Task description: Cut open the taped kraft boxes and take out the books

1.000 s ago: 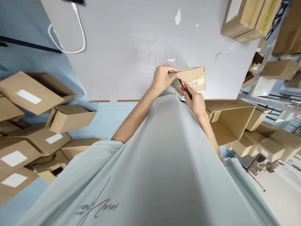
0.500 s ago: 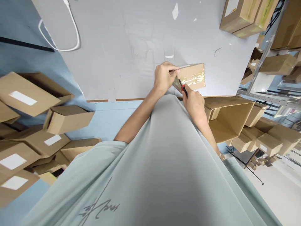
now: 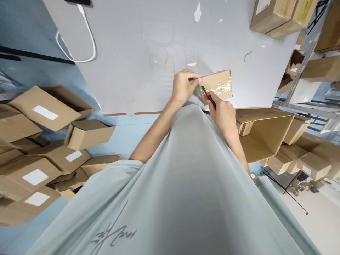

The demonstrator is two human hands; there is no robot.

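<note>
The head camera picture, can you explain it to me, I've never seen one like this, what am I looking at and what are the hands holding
The camera sits on a person's head and looks down, so the wide pale green shape filling the bottom is their own shirt, and the two bare arms reaching away from it are theirs. The wide lens bends the edges, which is why the room looks tilted.

The hands work over a white table. The left hand steadies a small taped cardboard box at its near corner. The right hand has its grip closed on a red and black cutter, whose tip lies against the taped box.

Elsewhere on the table: a white cable at the far left and more boxes at the far right. Labelled cartons are piled on the floor to the left, and an open carton stands to the right.
</note>
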